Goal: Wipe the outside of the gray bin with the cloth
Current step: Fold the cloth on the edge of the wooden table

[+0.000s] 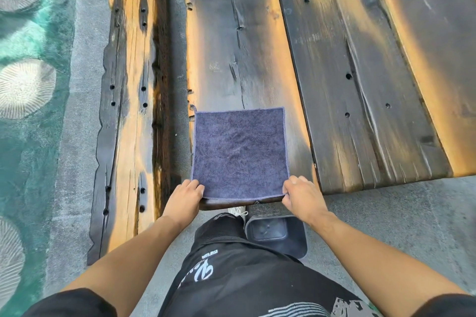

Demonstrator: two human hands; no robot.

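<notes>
A dark purple square cloth [240, 153] lies flat on the near end of a dark wooden plank [231, 46]. My left hand [186, 195] pinches the cloth's near left corner. My right hand [301, 194] pinches its near right corner. The gray bin [279, 234] stands on the ground below the plank's end, just right of my leg, its open top facing up and its outside mostly hidden.
A second wide plank [373, 72] lies to the right and a narrower scorched beam [134, 110] to the left. Gray pavement [399, 213] surrounds the bin. Green ground with round stone discs [25, 87] runs along the far left. My black shorts [244, 278] fill the bottom centre.
</notes>
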